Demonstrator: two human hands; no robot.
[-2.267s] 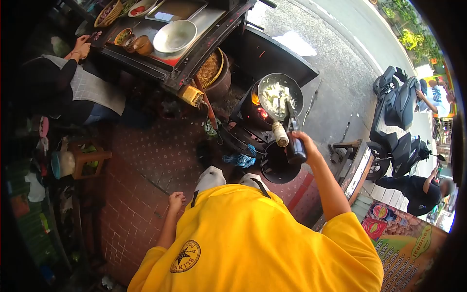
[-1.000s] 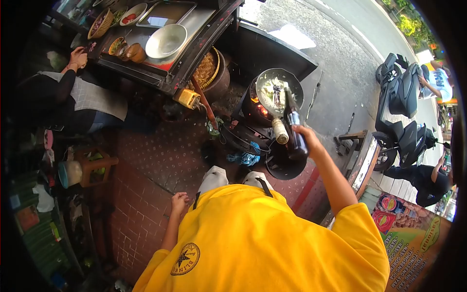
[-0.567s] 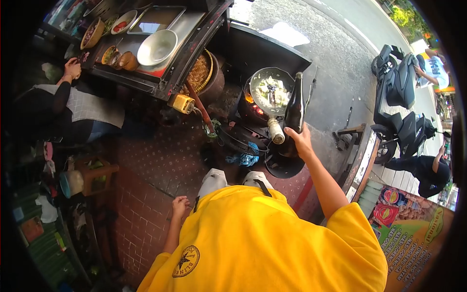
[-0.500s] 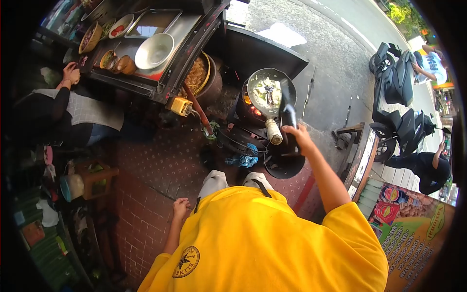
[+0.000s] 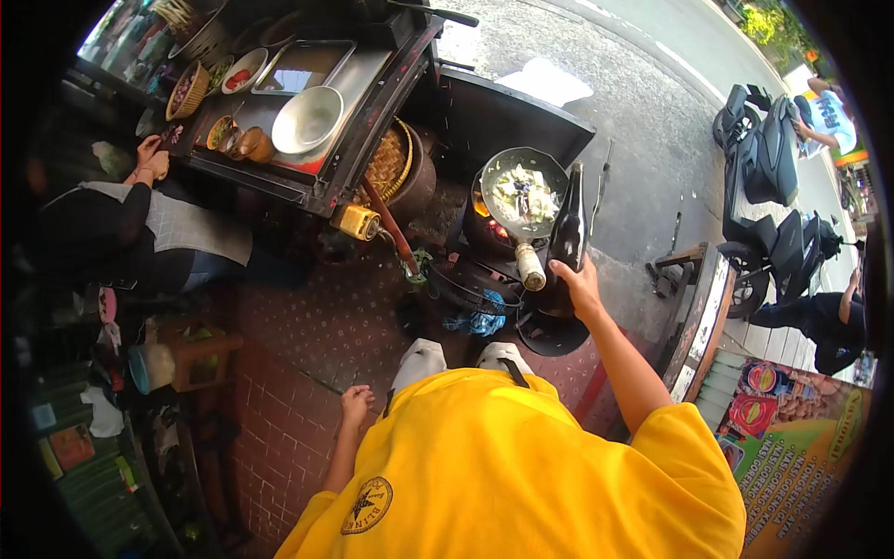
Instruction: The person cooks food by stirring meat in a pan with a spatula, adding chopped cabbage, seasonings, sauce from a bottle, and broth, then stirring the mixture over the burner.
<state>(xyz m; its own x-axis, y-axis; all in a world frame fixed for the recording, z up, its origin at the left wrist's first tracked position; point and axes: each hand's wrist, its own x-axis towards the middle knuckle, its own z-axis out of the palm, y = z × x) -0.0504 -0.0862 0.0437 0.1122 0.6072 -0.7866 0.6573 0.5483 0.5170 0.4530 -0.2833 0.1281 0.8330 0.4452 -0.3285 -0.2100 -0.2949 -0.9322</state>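
Right hand (image 5: 581, 287) wraps around a bottle (image 5: 568, 233); left hand (image 5: 356, 404) half open, seemingly empty. Bottle knocking pan (image 5: 501, 216) could spill food (image 5: 523, 188).

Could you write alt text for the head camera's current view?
A person's right hand holds a dark, glossy, long-necked bottle beside a round grey metal pan of pale food over an orange fire. The left hand hangs, seemingly empty, beside a yellow fabric shirt.

The bottle (image 5: 566, 233), previously tipped with its neck over the pan (image 5: 493, 184), has been swung aside by the right hand (image 5: 579, 287); its neck now lies just beyond the rim. Dark liquid (image 5: 524, 201) now marks the food (image 5: 508, 192), pale in the earliest picture.
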